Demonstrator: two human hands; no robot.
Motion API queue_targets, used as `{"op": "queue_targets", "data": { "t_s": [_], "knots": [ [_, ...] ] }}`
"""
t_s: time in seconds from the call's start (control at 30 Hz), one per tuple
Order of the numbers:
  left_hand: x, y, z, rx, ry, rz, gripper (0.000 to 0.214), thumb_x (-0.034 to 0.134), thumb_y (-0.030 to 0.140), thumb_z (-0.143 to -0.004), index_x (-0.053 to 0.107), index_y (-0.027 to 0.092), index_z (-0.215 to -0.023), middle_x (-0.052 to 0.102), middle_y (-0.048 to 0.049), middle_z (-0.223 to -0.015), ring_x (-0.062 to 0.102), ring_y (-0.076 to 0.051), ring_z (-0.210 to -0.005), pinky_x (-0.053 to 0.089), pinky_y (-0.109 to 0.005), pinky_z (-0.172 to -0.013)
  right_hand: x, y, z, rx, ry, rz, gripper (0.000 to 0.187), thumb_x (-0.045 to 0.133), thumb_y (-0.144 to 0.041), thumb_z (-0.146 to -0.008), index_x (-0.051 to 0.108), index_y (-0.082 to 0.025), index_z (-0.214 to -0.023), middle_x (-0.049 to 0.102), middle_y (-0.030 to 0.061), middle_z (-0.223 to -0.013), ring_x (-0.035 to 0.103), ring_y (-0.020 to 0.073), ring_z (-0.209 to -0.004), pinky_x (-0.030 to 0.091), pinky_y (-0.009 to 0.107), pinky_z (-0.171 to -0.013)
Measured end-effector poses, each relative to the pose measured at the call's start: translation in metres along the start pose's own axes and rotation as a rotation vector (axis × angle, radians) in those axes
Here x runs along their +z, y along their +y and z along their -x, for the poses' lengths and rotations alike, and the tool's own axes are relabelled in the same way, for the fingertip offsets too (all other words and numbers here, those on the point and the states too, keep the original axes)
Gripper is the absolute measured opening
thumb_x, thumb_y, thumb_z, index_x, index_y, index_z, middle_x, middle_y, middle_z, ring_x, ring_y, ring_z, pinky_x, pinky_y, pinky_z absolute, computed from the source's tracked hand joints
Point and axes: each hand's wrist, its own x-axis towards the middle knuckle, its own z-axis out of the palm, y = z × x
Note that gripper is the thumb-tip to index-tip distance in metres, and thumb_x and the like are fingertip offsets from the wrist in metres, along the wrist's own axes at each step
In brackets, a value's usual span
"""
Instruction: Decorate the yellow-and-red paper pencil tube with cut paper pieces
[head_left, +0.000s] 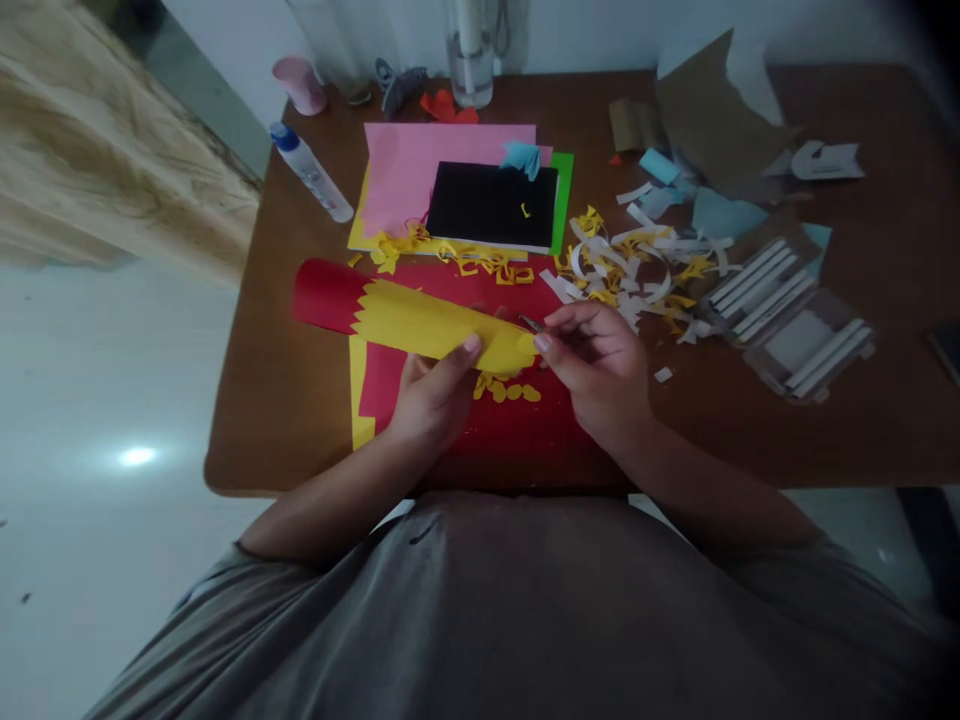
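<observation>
My left hand [433, 389] is wrapped around a rolled paper tube [405, 318], red at its left end and covered by yellow paper with a zigzag edge. The tube lies tilted across a red sheet [517, 430] on the brown table [277, 400]. At the tube's right end my right hand [596, 360] is closed on a thin metal tool [529, 323], its tip touching the yellow paper. Small yellow oval cut-outs [510, 390] lie on the red sheet below the tube.
Behind are pink [420, 165], black [491, 205] and green sheets. A glue bottle [311, 172] and pink cup [299, 84] stand far left, a glass [471, 68] at the back. Paper scraps [637, 265] and a clear plastic box [787, 315] lie right.
</observation>
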Motion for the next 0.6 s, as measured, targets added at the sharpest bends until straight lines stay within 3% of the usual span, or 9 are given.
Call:
{"op": "queue_targets", "data": {
  "t_s": [0.37,0.6],
  "knots": [
    [0.0019,-0.0009,0.003,0.015,0.004,0.013,0.071,0.106,0.054,-0.086,0.078,0.033,-0.148,0.089,-0.0095,-0.133,0.075,-0.039,-0.151,0.066,-0.054,-0.119,0.0037,0.0012,0.0036,-0.109,0.052,0.11,0.025,0.095,-0.048,-0.097,0.076,-0.032,-0.1,0.078,0.0022,-0.097,0.071,0.0212,-0.085,0.063,0.039,-0.08],
    [0.0,-0.0024,0.0057,-0.008,0.014,0.035,0.07,0.106,0.052,-0.088,0.078,0.033,-0.149,0.088,-0.0102,-0.138,0.076,-0.038,-0.149,0.066,-0.054,-0.12,0.0052,0.0041,0.0069,-0.207,0.057,0.126,0.012,0.09,-0.034,-0.103,0.078,-0.033,-0.102,0.079,0.0014,-0.097,0.073,0.0207,-0.085,0.064,0.039,-0.082]
  ]
}}
